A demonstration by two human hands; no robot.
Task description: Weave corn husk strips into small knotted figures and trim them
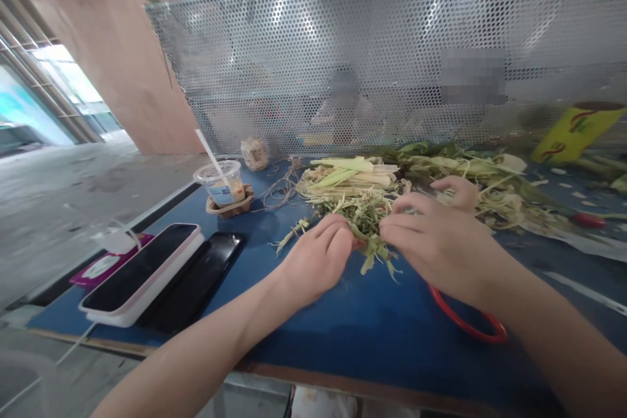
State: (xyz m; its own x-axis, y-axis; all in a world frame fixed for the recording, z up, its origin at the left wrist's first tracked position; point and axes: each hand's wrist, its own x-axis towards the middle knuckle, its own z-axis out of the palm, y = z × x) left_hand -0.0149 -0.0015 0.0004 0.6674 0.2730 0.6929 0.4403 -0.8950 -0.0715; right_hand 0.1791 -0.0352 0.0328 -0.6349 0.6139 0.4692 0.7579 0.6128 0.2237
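Note:
On the blue table, a heap of small green leafy sprigs lies between my two hands. My left hand is closed at the left side of the sprigs, its fingers curled round some of the greens. From the right, my right hand reaches over the heap with fingers bent; its fingertips touch the greens, and what they pinch is hidden. Pale green and yellow stalks are stacked just behind the sprigs. A red loop handle shows below my right wrist.
A lidded cup with a straw stands at the left, near twine. Phones lie at the front left. Leafy stems and a yellow packet are at right. A perforated metal panel borders the back.

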